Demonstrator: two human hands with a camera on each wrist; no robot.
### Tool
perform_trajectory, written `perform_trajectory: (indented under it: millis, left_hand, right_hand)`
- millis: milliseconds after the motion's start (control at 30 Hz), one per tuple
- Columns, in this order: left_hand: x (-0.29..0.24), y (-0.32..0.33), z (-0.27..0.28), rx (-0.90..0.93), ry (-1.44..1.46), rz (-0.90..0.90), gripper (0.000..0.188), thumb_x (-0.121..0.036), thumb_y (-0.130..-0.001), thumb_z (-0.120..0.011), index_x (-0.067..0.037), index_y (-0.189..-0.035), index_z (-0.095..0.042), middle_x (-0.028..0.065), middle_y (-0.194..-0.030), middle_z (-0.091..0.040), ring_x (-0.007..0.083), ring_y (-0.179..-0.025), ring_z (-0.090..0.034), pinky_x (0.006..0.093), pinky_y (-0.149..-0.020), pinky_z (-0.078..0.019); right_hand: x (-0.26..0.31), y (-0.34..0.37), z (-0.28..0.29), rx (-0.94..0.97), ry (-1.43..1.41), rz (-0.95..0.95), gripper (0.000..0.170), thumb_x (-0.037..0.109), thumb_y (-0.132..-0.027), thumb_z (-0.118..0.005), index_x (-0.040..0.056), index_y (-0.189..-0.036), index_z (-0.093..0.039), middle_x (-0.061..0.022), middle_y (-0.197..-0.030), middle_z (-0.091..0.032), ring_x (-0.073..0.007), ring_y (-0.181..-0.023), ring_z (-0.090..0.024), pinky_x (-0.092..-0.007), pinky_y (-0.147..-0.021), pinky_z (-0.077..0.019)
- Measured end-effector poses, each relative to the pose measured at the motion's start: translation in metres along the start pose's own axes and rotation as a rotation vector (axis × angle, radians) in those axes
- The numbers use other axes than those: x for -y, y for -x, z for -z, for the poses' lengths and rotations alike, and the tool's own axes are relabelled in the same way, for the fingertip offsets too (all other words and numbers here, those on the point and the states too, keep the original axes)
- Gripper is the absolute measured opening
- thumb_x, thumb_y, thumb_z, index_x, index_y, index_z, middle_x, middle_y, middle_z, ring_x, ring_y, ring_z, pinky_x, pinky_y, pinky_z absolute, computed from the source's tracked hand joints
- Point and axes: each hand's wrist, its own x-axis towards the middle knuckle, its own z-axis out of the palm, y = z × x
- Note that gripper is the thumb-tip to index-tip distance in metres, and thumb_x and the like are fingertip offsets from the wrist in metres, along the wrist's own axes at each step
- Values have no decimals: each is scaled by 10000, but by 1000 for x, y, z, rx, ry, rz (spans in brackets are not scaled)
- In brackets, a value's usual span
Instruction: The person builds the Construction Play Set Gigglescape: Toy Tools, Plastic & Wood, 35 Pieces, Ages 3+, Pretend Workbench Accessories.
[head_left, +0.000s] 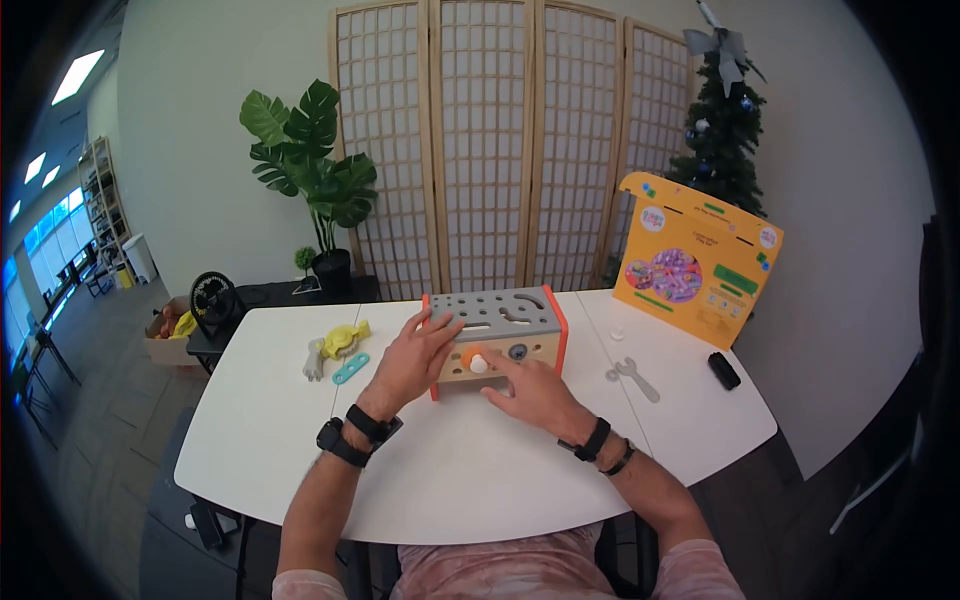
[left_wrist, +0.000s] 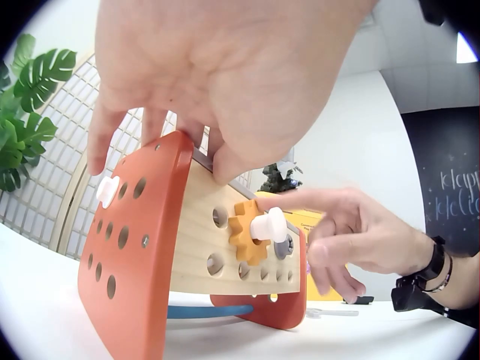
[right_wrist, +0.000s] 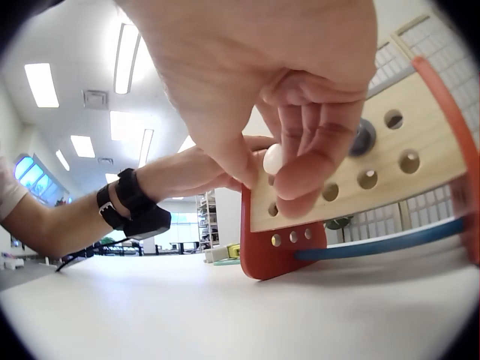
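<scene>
White tabletop [head_left: 460,480] supports, mid-frame, a toy workbench [head_left: 500,332], likely light and rigid, best gripped by its end panels [left_wrist: 135,240], left hand [head_left: 410,362] resting unclenched atop, right hand [head_left: 540,393] touching the orange gear [left_wrist: 241,234], forefinger [left_wrist: 315,199] extended.

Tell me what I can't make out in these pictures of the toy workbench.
Orange gear: in the right wrist view, hidden behind the right hand.
Fingertips of the left hand: in the left wrist view, some hidden behind the red end panel.
Small print on the yellow box: in the head view, too small to read.
Writing on the dark wall: in the left wrist view, cut off by the right edge.
</scene>
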Motion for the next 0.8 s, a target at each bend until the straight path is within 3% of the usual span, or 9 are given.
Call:
perform_trajectory:
  millis: [67,100,200,333,400,467,500,567,800]
  left_hand:
    - [-2,-1,2,1,0,9,408,-172,-1093,-599,-125,-1493,-669,173,-1543,-641,465,-1515,-466,503,-1258,-402]
    - [-3,1,2,4,1,14,408,-171,-1094,-596,-124,-1493,-668,172,-1542,-642,465,-1515,-467,502,-1261,-398]
    - [-4,0,1,8,-2,30,409,-172,-1095,-592,-126,-1494,-668,171,-1547,-639,464,-1516,-466,501,-1265,-392]
    - [-3,1,0,7,1,31,408,-175,-1098,-590,-126,-1495,-669,168,-1558,-631,463,-1520,-462,500,-1267,-388]
    - [1,2,-3,-3,-60,10,405,-204,-1100,-602,-162,-1497,-669,110,-1575,-621,422,-1527,-461,485,-1219,-471]
    - [-1,1,-1,-2,-58,14,405,-203,-1099,-604,-162,-1497,-669,112,-1573,-623,423,-1525,-463,486,-1217,-473]
    - [-2,1,0,1,-54,19,406,-202,-1098,-606,-162,-1497,-669,114,-1572,-624,424,-1523,-466,487,-1214,-476]
    - [1,0,-2,-3,-60,6,407,-201,-1096,-610,-162,-1496,-670,115,-1569,-625,426,-1520,-469,487,-1212,-478]
    - [2,1,-3,-16,-69,-12,404,-193,-1091,-620,-162,-1490,-673,116,-1559,-633,431,-1504,-483,485,-1201,-489]
  right_hand:
    - [-2,2,9,88,313,-95,333,353,-978,-754,37,-1053,-825,-133,-711,-731,-318,-651,-711,-433,-666,-578]
    - [1,4,12,94,311,-97,333,353,-978,-754,37,-1053,-825,-133,-711,-731,-318,-651,-711,-433,-666,-578]
    - [4,11,21,64,292,-164,413,396,-971,-748,38,-773,-810,-151,-699,-729,-336,-674,-723,-437,-676,-585]
    - [-5,14,16,-10,221,-99,334,369,-970,-755,50,-916,-837,-153,-712,-735,-333,-699,-738,-440,-686,-594]
    - [-4,13,16,-16,192,-91,311,355,-971,-755,57,-986,-842,-155,-714,-736,-331,-709,-742,-439,-691,-598]
    - [-1,10,15,14,152,-104,404,304,-983,-742,97,-1330,-761,-145,-725,-734,-316,-714,-748,-429,-693,-603]
    - [0,8,14,11,151,-104,404,304,-983,-742,97,-1330,-761,-145,-725,-734,-316,-714,-748,-429,-693,-603]
    - [1,4,13,81,96,-90,637,258,-994,-722,160,-1599,-549,-129,-733,-724,-308,-702,-747,-424,-696,-610]
    - [-4,1,7,103,155,-43,759,257,-1002,-723,206,-1695,-419,-104,-737,-733,-288,-714,-758,-410,-727,-615]
